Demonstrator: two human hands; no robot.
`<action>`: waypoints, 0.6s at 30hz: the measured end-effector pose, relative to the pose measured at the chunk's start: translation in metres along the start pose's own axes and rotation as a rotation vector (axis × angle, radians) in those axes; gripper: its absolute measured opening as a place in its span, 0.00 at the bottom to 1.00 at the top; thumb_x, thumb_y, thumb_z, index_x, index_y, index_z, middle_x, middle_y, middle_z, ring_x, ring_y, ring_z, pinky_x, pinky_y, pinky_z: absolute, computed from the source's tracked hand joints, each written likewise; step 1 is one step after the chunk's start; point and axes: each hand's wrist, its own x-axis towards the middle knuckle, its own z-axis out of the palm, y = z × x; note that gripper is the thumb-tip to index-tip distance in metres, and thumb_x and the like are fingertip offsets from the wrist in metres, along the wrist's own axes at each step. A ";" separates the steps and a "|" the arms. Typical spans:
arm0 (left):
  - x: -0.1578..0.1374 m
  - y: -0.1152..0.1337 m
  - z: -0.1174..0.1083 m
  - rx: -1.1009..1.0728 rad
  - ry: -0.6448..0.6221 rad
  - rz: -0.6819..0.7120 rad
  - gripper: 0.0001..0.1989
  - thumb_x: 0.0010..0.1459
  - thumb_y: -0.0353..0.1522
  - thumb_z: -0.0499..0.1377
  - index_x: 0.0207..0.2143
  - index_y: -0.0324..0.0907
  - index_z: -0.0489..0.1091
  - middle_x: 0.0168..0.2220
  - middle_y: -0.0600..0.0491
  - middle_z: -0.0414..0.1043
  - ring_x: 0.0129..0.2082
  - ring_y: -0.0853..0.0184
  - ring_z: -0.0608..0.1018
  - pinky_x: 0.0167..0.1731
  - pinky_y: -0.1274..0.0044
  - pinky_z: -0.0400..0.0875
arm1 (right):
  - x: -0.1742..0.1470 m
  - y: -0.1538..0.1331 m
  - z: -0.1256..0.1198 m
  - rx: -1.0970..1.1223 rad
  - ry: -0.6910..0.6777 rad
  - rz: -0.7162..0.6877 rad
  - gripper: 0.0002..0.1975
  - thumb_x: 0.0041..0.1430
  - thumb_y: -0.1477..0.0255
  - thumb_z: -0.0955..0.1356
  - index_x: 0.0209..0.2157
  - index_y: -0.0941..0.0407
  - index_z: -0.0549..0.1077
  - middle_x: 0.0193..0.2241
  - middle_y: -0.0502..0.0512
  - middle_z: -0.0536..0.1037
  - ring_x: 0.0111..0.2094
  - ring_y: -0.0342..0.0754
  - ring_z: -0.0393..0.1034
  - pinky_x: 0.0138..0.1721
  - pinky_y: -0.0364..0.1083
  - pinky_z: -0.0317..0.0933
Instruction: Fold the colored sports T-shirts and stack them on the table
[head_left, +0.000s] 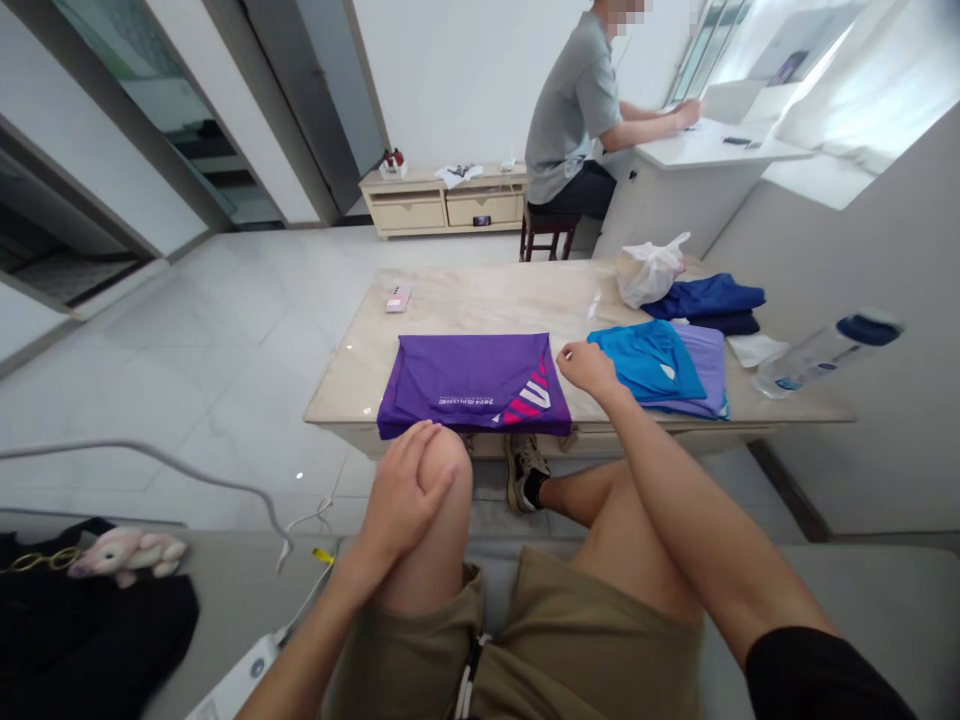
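A purple piece of fabric (472,375), folded into a flat rectangle with white lettering and a pink-and-white stripe print, lies on the near edge of the pale marble-look table; its front edge hangs slightly over. My left hand (412,480) rests on my left knee, fingers stretched over it, holding nothing. Just right of the purple fabric, my right hand (589,367) is at the tabletop with its fingers curled in; nothing shows in them. Close to its right lies a folded bright blue garment (649,362), stacked on a lilac folded one (709,365).
Behind the stack are dark blue folded clothes (712,297) and a white plastic bag (651,270). A clear bottle (817,355) stands at the right, a pink phone (398,299) at the far left of the table (345,370). A person (574,110) sits at a white desk beyond.
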 end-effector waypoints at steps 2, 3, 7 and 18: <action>0.011 0.030 0.021 0.018 -0.060 0.030 0.26 0.69 0.44 0.60 0.66 0.45 0.72 0.67 0.43 0.73 0.67 0.51 0.74 0.69 0.56 0.66 | -0.003 0.007 0.004 -0.035 -0.018 0.018 0.19 0.72 0.68 0.64 0.51 0.58 0.85 0.51 0.72 0.85 0.55 0.63 0.81 0.54 0.52 0.71; 0.022 0.044 0.034 0.010 -0.113 0.040 0.23 0.70 0.43 0.60 0.63 0.46 0.74 0.65 0.44 0.75 0.66 0.51 0.75 0.68 0.57 0.67 | -0.004 0.010 0.005 -0.036 -0.027 0.032 0.20 0.72 0.68 0.64 0.52 0.58 0.85 0.51 0.73 0.85 0.55 0.63 0.81 0.54 0.52 0.71; 0.093 0.091 0.097 -0.047 -0.489 0.016 0.19 0.73 0.44 0.55 0.41 0.45 0.82 0.46 0.45 0.84 0.49 0.55 0.83 0.54 0.66 0.75 | -0.006 0.026 0.004 -0.005 0.002 0.100 0.21 0.73 0.69 0.62 0.53 0.59 0.85 0.50 0.74 0.84 0.53 0.63 0.81 0.53 0.52 0.71; 0.223 0.099 0.229 0.301 -0.827 -0.183 0.29 0.59 0.42 0.70 0.57 0.33 0.78 0.60 0.24 0.76 0.65 0.41 0.77 0.61 0.62 0.73 | 0.011 0.085 0.027 0.105 -0.067 0.204 0.22 0.73 0.66 0.62 0.49 0.61 0.85 0.44 0.74 0.86 0.51 0.60 0.82 0.51 0.49 0.71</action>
